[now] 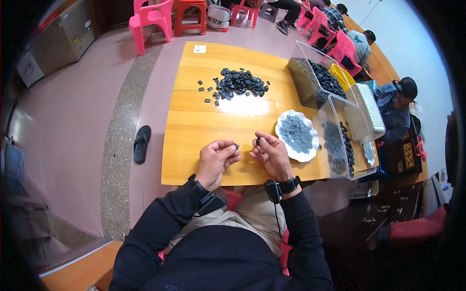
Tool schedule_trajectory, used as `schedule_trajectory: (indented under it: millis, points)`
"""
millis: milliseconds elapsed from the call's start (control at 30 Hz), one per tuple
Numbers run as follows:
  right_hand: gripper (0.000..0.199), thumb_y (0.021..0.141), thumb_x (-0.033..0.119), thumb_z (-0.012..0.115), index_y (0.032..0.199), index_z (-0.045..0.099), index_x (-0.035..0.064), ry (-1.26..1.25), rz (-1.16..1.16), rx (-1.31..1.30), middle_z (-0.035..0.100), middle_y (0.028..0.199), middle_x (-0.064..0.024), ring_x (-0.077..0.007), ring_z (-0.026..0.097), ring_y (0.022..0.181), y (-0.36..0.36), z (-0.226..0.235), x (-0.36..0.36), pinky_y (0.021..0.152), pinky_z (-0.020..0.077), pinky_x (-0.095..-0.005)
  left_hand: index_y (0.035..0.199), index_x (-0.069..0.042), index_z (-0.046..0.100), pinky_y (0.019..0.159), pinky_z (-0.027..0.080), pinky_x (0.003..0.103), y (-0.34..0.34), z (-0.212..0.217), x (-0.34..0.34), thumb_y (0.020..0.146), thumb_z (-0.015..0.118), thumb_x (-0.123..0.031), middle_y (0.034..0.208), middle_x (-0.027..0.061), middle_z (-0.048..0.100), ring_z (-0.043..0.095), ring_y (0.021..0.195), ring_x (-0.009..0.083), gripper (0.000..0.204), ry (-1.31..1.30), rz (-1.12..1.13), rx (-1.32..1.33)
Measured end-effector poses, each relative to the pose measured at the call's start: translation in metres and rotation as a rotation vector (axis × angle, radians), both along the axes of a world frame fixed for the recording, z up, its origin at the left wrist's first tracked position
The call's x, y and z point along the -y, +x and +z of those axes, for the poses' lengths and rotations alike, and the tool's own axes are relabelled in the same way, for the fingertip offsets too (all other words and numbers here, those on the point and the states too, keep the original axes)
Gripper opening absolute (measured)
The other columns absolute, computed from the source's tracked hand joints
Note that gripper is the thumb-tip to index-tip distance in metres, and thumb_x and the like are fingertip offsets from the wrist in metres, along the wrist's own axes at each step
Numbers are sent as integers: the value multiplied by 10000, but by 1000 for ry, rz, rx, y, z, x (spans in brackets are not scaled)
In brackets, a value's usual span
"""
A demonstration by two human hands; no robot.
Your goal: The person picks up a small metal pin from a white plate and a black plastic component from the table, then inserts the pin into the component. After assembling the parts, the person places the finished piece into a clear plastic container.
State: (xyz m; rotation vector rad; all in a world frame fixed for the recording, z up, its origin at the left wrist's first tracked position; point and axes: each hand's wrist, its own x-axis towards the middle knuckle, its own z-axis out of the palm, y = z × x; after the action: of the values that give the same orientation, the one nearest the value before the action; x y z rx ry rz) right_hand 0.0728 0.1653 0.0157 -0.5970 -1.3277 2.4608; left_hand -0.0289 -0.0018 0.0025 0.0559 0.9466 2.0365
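Observation:
My left hand is over the near part of the wooden table, its thumb and forefinger pinching a small dark piece. A short gap to the right, my right hand pinches a small black plastic piece between thumb and fingertips. The two pieces are apart, and fingers cover most of each. Farther back lies a loose pile of small black plastic pieces. Just right of my right hand, a white scalloped plate holds a heap of tiny grey-blue pieces.
Along the table's right side stand two clear plastic bins with black pieces, a yellow container and a white perforated basket. A person sits beyond them. Pink chairs and a black slipper are on the floor.

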Motion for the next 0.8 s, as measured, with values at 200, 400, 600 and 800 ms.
schedule_trajectory:
  millis: [200,400,600,800]
  points:
    - [266,949,205,560,1156,550,38,-165,38,-126,592,891,-75,-126,580,713,9,-8,-5,652,553,-281,1009,5,573,752,568,271,2,2,0,896,579,-21,937,93,639,638,809,143,116,-17,-6,-8]
    - [279,970,253,515,1161,551,53,-210,29,-123,576,869,-73,-131,560,698,11,-11,-6,646,539,-282,1016,7,573,757,569,272,2,4,0,899,578,-22,939,90,639,638,811,141,121,-14,-19,-16]
    - [295,969,255,511,1183,545,54,-287,84,-161,596,916,-68,-144,601,733,11,-17,-7,700,576,-311,1024,13,570,758,569,275,2,4,-1,897,582,-21,954,97,639,639,814,143,132,-24,-33,-11]
    - [299,974,249,498,1192,536,48,-307,73,-153,565,907,-88,-154,581,752,11,-15,-7,691,568,-304,1015,10,581,753,563,273,4,7,-2,888,605,-40,934,92,647,638,807,135,138,-50,-29,-15]
